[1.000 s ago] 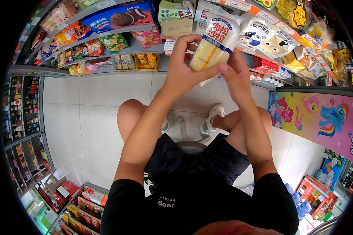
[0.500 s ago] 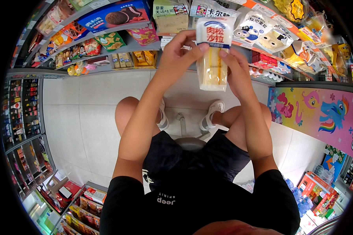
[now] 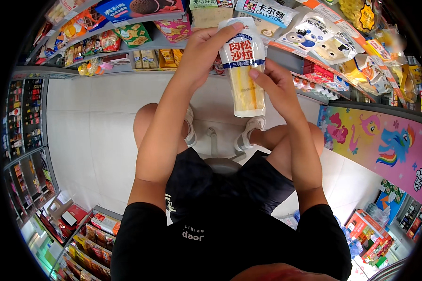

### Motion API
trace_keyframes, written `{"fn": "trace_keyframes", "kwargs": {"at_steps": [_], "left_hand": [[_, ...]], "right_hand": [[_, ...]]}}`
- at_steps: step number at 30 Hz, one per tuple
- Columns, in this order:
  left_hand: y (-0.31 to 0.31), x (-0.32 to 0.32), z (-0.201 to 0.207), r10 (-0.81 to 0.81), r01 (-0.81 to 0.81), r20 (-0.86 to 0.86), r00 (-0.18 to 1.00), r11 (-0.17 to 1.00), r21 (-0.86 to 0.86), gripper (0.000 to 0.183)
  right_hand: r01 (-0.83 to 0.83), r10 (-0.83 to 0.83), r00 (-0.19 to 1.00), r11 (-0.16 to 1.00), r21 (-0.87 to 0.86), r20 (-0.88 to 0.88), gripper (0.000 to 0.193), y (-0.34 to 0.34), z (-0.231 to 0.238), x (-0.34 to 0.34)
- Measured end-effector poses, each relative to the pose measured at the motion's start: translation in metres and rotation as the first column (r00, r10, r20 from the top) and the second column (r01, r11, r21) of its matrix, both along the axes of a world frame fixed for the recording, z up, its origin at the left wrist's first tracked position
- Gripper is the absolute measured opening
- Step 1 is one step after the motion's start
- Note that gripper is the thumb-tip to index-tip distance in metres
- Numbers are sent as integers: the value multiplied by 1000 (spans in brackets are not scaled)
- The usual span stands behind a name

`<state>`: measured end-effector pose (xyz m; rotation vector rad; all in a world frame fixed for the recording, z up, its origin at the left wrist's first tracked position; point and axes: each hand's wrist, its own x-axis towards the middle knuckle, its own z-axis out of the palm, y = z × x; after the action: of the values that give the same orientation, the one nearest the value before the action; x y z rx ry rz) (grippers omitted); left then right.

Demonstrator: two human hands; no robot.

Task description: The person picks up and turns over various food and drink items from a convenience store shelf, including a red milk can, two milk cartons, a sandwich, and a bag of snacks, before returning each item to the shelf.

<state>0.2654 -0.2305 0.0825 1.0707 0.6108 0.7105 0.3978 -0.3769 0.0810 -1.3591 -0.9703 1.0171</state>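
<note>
Up at twelve o'clock: shop shelf (image 3: 126, 49), crowded with glossy snack bags.
Left hand (image 3: 204, 51): fingers closed over the top end of the sandwich pack (image 3: 244, 70).
Pack: soft clear film, white printed upper half, pale layered bread below; long axis upright, top toward twelve.
Right hand (image 3: 276, 86): pinching its three o'clock edge.
Change: slanted a second ago, now straightened and lower.
Below: smooth white floor (image 3: 89, 136).

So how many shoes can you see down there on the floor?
2. The left shoe peeks out beside the left forearm; the right shoe sits just below the wrapped sandwich. Both are white and partly hidden.
</note>
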Motion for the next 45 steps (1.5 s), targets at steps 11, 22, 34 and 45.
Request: {"fn": "trace_keyframes", "kwargs": {"at_steps": [11, 22, 34, 45], "left_hand": [[8, -8, 3, -34, 31, -68, 997, 999, -42, 45], [5, -11, 1, -147, 161, -150, 978, 983, 87, 42], [17, -14, -10, -197, 193, -86, 977, 980, -54, 39], [20, -24, -1, -293, 284, 16, 956, 908, -308, 44]], "right_hand": [[2, -3, 1000, 996, -85, -10, 26, 3, -1, -3], [-19, 16, 1000, 993, -116, -23, 25, 2, -4, -6], [-79, 83, 996, 991, -110, 39, 23, 2, -7, -11], [-37, 39, 999, 994, -103, 20, 24, -1, -12, -5]]}}
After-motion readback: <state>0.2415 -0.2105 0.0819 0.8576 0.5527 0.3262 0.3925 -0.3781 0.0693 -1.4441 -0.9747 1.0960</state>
